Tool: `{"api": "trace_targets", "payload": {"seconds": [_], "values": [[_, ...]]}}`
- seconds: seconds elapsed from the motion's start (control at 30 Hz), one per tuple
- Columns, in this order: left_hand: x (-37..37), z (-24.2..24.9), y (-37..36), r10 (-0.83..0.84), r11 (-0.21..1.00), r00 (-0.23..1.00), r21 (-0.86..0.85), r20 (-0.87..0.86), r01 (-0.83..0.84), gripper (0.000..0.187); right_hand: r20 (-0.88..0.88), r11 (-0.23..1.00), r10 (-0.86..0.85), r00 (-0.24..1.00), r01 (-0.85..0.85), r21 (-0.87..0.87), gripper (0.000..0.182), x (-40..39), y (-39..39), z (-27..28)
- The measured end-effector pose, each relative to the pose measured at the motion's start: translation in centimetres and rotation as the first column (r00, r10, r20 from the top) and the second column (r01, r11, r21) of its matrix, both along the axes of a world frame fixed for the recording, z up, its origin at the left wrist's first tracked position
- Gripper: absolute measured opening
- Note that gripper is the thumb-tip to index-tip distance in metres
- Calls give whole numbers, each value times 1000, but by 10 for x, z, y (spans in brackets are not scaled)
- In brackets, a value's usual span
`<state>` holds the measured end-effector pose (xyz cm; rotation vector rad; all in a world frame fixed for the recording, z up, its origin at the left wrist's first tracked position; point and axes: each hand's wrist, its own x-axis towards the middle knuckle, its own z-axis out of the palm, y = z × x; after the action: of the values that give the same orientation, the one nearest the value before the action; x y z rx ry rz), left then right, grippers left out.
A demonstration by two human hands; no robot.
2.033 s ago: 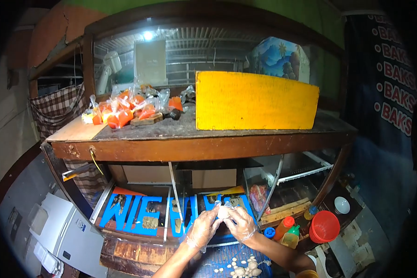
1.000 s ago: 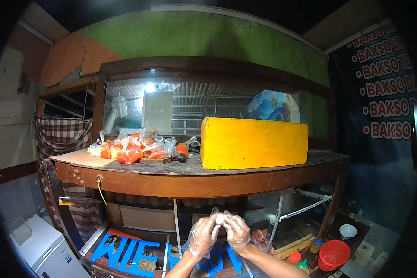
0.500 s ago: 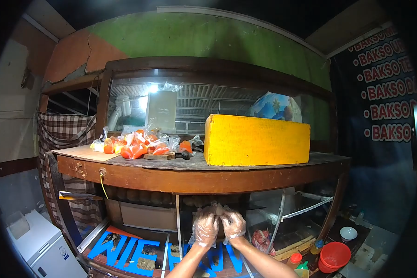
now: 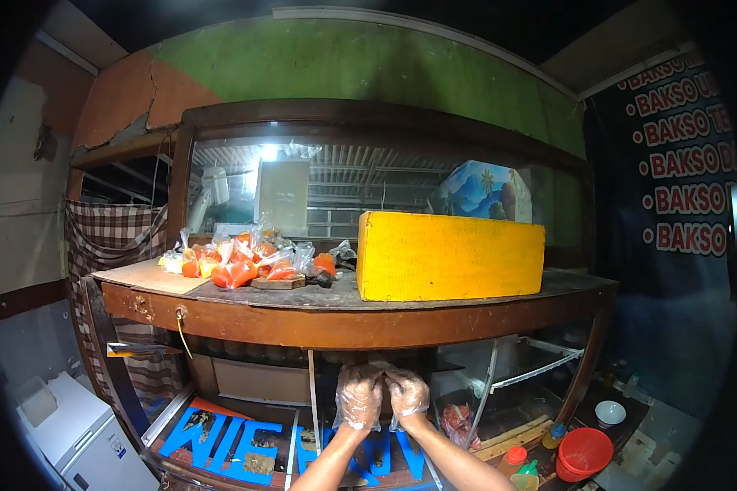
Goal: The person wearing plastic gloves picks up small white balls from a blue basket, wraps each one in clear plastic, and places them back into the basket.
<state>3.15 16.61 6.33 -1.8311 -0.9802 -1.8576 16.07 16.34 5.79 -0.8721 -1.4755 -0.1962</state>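
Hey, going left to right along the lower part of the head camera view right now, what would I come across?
White freezer, gloved left hand, gloved right hand, reddish plastic bundle, red-capped bottle, red bucket.

The small pale ball is hidden from view where the left hand (image 4: pixel 359 398) and right hand (image 4: pixel 408 394) meet.
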Motion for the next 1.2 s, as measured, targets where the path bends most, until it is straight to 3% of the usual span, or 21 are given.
{"api": "trace_targets", "payload": {"seconds": [0.23,0.3,0.5,0.67,1.2], "values": [[-1,14,-30,-39,999,999,1,-23,39,18,22,999,41,999,-41,8,18,0,-13,1],[-1,13,-38,-14,1000,1000,-16,-15,14,17,21,998,34,999,-33,-59,16,-1,-26,4],[-2,15,-66,-42,987,999,-153,10,43,18,19,993,99,995,-97,-64,15,0,-55,13],[-2,23,-93,-15,997,999,-79,-45,12,24,27,987,140,990,-138,-87,16,2,-78,13],[-4,-3,-135,-72,979,997,-193,-26,66,21,31,960,228,973,-219,-173,16,9,-116,-20]]}}
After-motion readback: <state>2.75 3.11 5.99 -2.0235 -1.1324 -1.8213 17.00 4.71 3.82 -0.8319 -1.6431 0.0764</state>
